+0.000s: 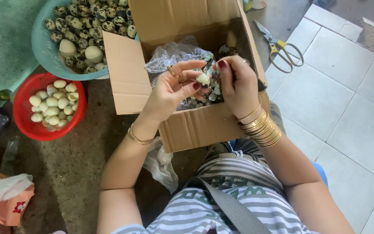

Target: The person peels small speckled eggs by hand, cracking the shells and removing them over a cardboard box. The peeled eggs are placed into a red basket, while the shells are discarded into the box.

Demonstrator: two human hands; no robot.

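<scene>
Box flaps hem both sides—tiled floor (right) seems open.

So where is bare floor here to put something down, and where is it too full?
Bare tile lies right of the cardboard box, below the scissors. Bare concrete lies between the red basket and the left arm. Crowded: the box under both hands holding the egg, and the blue bowl.

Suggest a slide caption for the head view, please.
Both hands, left hand and right hand, peel a small egg over a cardboard box of shells.
</scene>
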